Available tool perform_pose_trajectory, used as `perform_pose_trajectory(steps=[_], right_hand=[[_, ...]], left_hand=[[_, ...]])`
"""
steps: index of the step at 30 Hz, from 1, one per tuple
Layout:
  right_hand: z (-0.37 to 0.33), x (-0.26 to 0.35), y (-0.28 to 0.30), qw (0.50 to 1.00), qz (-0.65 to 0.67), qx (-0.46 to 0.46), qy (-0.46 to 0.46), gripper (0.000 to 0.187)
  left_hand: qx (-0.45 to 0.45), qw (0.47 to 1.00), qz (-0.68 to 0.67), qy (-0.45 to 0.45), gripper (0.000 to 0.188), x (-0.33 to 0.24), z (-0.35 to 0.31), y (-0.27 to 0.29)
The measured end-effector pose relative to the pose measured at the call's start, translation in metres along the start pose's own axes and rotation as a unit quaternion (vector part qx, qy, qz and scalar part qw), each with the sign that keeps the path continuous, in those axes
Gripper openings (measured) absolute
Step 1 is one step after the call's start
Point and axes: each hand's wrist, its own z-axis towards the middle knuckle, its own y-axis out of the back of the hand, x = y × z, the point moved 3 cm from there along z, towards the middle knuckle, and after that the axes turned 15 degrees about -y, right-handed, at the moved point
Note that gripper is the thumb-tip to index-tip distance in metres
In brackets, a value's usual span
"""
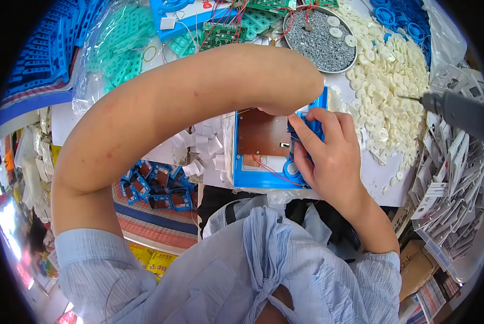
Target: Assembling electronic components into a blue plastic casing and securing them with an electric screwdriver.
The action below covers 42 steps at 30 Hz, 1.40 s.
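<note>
In front of me lies a blue plastic case (263,182) with a brown circuit board (261,132) and thin red wires inside. My right hand (331,154) is at its right side, fingers curled over a small blue plastic part (315,128) with the thumb below. My left arm reaches across the table, bent at the wrist. Of my left hand (293,105) only a little shows at the case's top edge; its fingers are hidden behind the arm and beside the right fingertips.
A round metal tray (290,38) of screws stands beyond the case, beside heaped cream discs (387,81). A power screwdriver (458,110) juts in from the right. Green plastic parts (126,35), circuit boards (220,35) and small blue assemblies (155,186) lie leftward.
</note>
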Motion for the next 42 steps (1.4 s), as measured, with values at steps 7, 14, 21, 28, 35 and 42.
perform_pose_trajectory(steps=[7, 14, 21, 28, 35, 42], right_hand=[[0.005, 0.007, 0.000, 0.999, -0.008, 0.031, -0.024, 0.051], [-0.007, 0.018, -0.001, 0.994, -0.093, 0.046, -0.026, 0.064], [-0.006, 0.014, 0.000, 0.997, -0.057, 0.050, -0.018, 0.064], [0.012, 0.005, 0.012, 0.997, 0.076, -0.018, -0.029, 0.037], [0.048, 0.010, 0.003, 0.940, 0.323, 0.024, -0.109, 0.020], [0.054, 0.016, 0.006, 0.933, 0.349, 0.027, -0.087, 0.016]], left_hand=[[-0.193, 0.980, 0.006, -0.046, 0.015, 0.002, -0.019, -0.024], [-0.544, 0.794, -0.114, 0.248, 0.020, 0.027, -0.099, -0.020], [-0.472, 0.817, -0.157, 0.290, 0.024, 0.013, -0.085, -0.068], [-0.543, 0.789, -0.215, 0.192, 0.013, -0.007, -0.088, -0.061], [-0.574, 0.767, -0.215, 0.191, 0.019, -0.036, -0.075, -0.067], [-0.553, 0.785, -0.204, 0.190, 0.016, -0.035, -0.082, -0.069]])
